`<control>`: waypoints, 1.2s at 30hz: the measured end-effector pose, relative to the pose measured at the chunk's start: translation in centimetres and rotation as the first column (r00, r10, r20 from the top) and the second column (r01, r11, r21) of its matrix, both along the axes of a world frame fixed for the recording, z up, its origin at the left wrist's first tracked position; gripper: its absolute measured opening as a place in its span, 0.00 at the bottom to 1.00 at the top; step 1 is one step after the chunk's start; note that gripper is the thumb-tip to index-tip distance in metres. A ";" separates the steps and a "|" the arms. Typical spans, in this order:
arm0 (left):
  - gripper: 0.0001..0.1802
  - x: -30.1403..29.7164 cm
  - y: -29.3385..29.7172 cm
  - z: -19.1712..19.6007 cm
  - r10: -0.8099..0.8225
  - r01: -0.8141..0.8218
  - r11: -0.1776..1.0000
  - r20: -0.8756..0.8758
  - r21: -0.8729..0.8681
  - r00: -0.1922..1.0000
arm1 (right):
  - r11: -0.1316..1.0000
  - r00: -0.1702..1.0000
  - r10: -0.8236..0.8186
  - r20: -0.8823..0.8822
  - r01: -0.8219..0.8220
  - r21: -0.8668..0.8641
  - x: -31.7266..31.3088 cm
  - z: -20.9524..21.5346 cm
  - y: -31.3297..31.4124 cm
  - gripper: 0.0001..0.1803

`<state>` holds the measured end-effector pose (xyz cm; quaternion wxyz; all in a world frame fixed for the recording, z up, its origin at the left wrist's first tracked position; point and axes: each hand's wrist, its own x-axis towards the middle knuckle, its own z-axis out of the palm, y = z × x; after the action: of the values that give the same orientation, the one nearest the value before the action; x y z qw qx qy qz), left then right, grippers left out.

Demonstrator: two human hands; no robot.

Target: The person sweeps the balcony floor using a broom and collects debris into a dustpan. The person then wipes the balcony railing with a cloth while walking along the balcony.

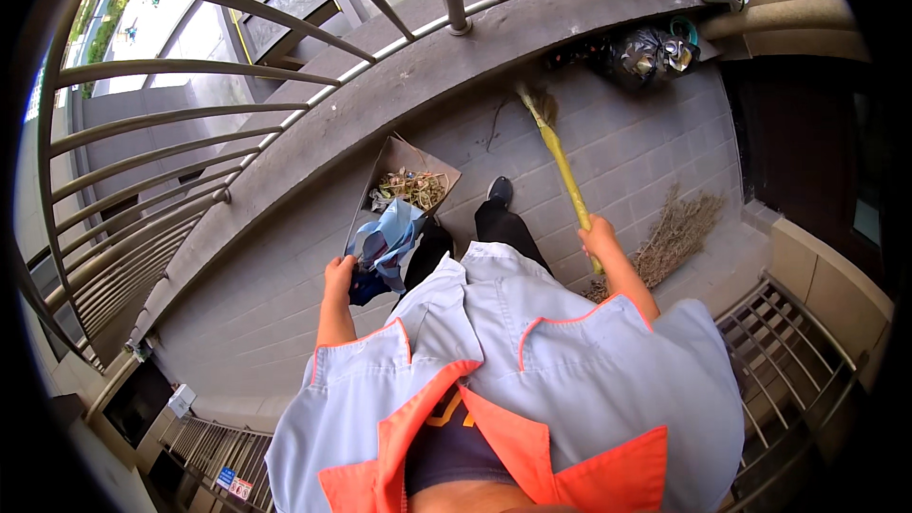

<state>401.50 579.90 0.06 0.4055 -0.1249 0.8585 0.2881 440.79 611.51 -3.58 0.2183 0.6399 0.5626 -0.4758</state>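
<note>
Right hand [598, 230] grips the yellow broom handle [563, 171]; left hand [339, 275] clutches blue cloth [388, 242].

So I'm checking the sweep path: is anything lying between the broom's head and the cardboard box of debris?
Nothing visible does. The broom head rests on bare paving by the curb, right of the box. The black bag and the twig bundle lie off to the right.

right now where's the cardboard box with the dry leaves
In the head view the cardboard box sits left of centre, just beyond the left hand, beside the curb under the railing.
</note>
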 end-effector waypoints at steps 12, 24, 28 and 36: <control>0.15 -0.6 -2.4 -2.8 -0.108 0.106 0.993 -0.037 -0.046 0.993 | 0.992 0.998 0.040 0.054 -0.046 0.115 -0.2 -8.0 0.3 0.12; 0.16 -0.5 -4.7 -3.3 -0.127 0.124 0.991 -0.069 -0.048 0.990 | 0.987 0.982 0.140 -0.129 -0.149 -0.063 3.5 3.2 -4.6 0.17; 0.16 -0.7 -6.8 -3.5 -0.106 0.103 0.994 -0.086 -0.037 0.991 | 0.999 0.986 0.040 -0.161 -0.037 0.022 5.2 3.0 -5.6 0.16; 0.26 -1.3 -13.3 -8.6 -0.214 0.202 0.973 -0.102 -0.113 0.972 | 0.998 0.999 -0.011 -0.044 0.013 0.056 -1.5 -8.9 -7.8 0.05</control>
<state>400.17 566.58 -8.51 0.3769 -0.0382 0.9021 0.2065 439.32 603.69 -12.50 0.1853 0.6386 0.5765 -0.4748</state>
